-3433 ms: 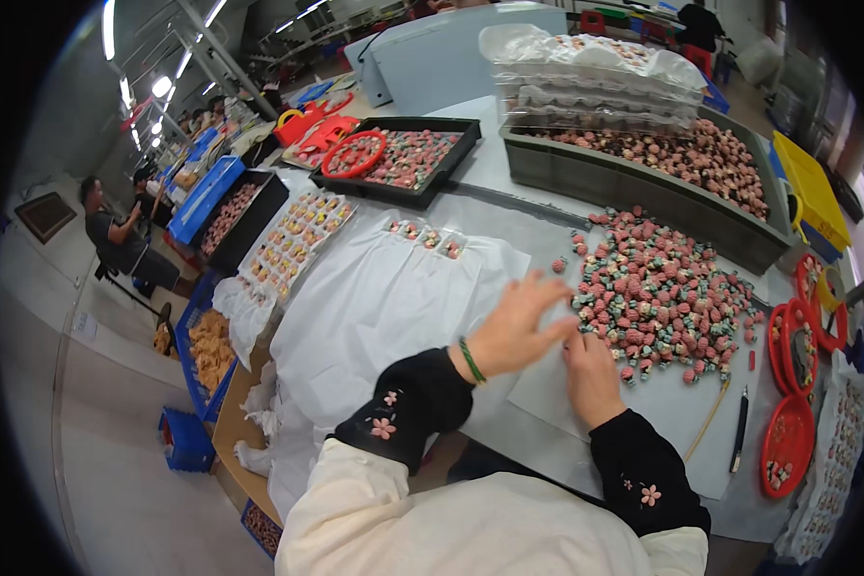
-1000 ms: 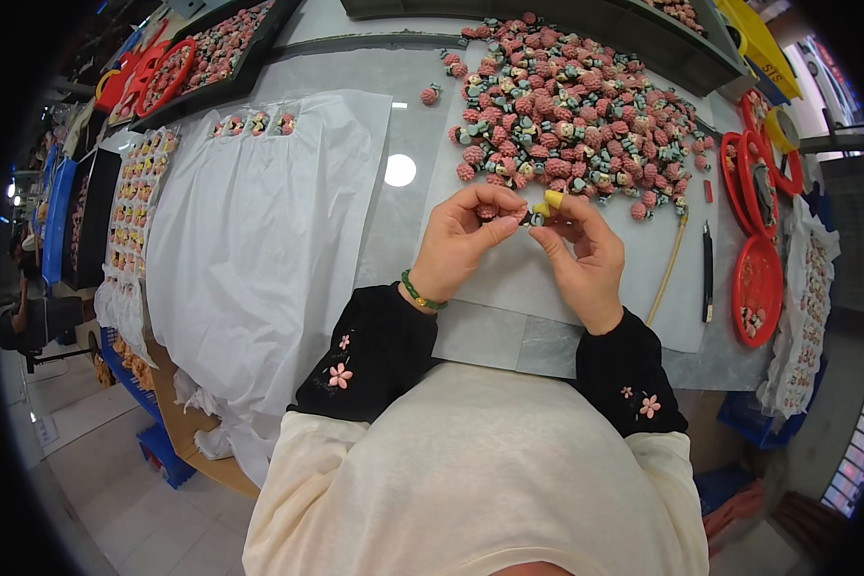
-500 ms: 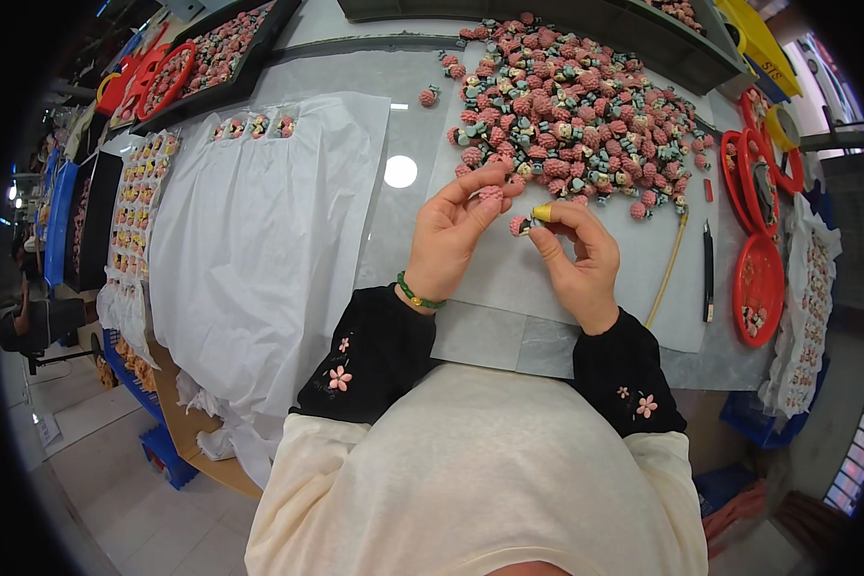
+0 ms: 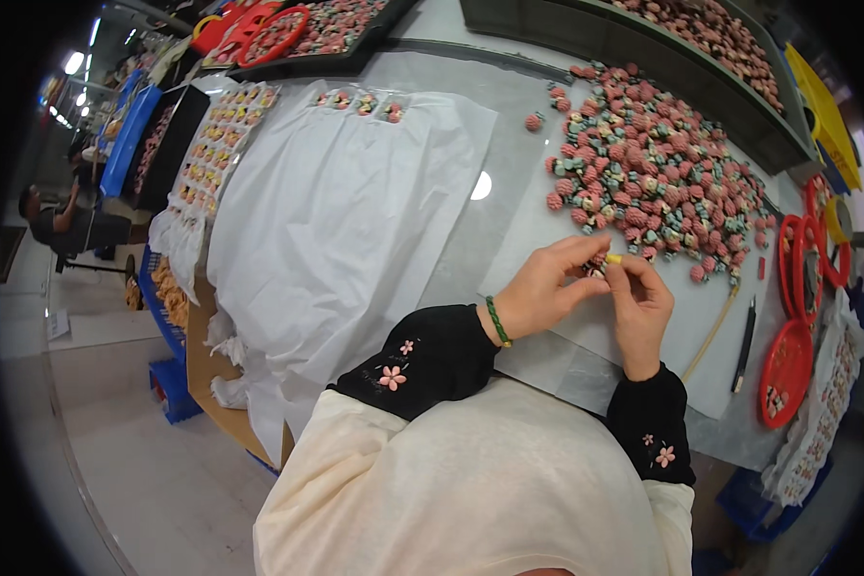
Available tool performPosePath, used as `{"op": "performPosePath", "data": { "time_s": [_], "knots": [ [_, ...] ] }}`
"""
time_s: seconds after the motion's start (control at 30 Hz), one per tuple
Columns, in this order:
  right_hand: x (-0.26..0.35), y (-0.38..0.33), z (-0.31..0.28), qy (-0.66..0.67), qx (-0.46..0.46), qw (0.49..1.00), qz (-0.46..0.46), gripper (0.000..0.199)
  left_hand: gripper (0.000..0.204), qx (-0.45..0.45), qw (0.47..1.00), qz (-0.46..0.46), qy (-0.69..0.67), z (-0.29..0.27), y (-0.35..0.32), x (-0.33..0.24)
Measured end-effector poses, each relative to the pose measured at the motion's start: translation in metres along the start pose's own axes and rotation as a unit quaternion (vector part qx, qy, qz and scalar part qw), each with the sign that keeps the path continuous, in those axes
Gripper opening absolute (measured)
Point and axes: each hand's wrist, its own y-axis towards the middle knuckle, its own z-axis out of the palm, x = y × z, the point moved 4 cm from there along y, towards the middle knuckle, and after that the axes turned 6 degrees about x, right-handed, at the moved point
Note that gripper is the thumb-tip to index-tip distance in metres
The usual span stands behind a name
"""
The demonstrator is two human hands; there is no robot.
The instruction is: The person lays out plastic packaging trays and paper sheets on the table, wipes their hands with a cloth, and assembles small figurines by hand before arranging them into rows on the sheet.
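Fingers (image 4: 574, 251) of the left hand (image 4: 536, 294) pinch a small figurine (image 4: 595, 272), held over the bench (image 4: 518, 161). The right hand (image 4: 643, 322) meets it from five o'clock, thumb and forefinger close about the same piece; I cannot tell whether they grip it too, as the fingertips overlap.

With that piece as the centre and the wearer's body at six o'clock, the grey bench spreads beneath. A large creased white sheet (image 4: 346, 211) lies across it at nine to ten o'clock, a short row of pieces in clear pockets showing at its far edge. A deep grey-green tray (image 4: 566, 35), full of pinkish pieces, stands well beyond, from twelve to two o'clock. Nearer, a heap of pink-and-teal figurines (image 4: 653, 173) covers part of some pale paper (image 4: 686, 300) from twelve to two o'clock, its near edge just past the fingers. At four o'clock rests a round red basket (image 4: 785, 361) with a few pieces in it; between it and the right hand lie a thin tan stick (image 4: 711, 331) and a slim black tool (image 4: 745, 346). A green bracelet (image 4: 497, 322) circles the left wrist. One loose figurine (image 4: 534, 122) sits apart at eleven o'clock. Smallest is a yellow cover (image 4: 613, 258) on a right fingertip.
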Motion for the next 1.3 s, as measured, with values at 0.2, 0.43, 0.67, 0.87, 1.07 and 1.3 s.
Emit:
{"op": "performPosePath", "data": {
  "time_s": [0.2,0.43,0.67,0.87,1.07,1.3],
  "knots": [
    [0.006,-0.001,0.009,-0.004,0.048,0.999,-0.011,0.031,0.037,-0.014,0.978,0.045,0.205,-0.042,0.001,-0.072],
    [0.009,-0.001,0.011,-0.018,0.073,0.997,-0.025,0.028,0.027,-0.191,0.789,0.005,0.584,-0.195,0.052,-0.044],
    [0.004,-0.003,0.005,-0.031,0.062,0.998,0.001,0.028,0.029,-0.187,0.691,-0.04,0.698,-0.192,0.059,0.01],
    [0.008,0.008,0.006,0.286,0.081,0.953,0.065,0.064,0.066,-0.151,0.667,-0.097,0.723,-0.199,0.058,0.047],
    [0.019,0.013,-0.007,0.507,0.04,0.853,0.116,0.07,0.069,-0.134,0.656,-0.17,0.723,-0.201,0.072,0.044],
    [0.036,-0.015,-0.064,0.464,0.047,0.883,0.059,0.063,0.056,0.017,0.741,0.13,0.658,-0.052,0.041,-0.028]
  ]
}}
